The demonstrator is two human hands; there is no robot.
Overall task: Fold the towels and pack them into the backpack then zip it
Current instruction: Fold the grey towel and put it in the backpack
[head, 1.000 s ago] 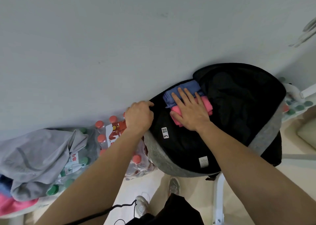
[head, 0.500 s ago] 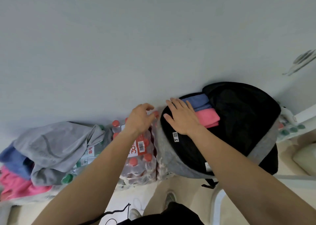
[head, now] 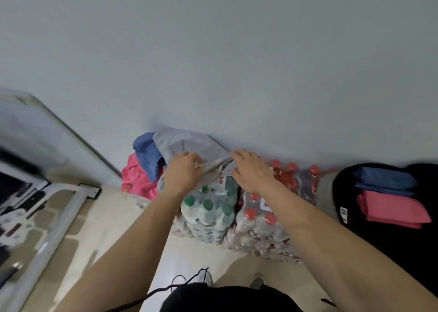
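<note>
Grey towel (head: 189,143), soft, light and limp, is draped over the bottle packs (head: 211,214) against the wall (head: 213,63), directly under the fingers. Its near edge is pinched by the curled fingers of the left hand (head: 182,176). The right hand (head: 251,172) is laid on the cloth beside it; whether it grips cannot be told. Corners are judged the best hold, since slack cloth sags. Loose towels (head: 142,169) are heaped left of the fingers, and the open backpack (head: 379,252) is set well to their right, with free room above the packs.
</note>
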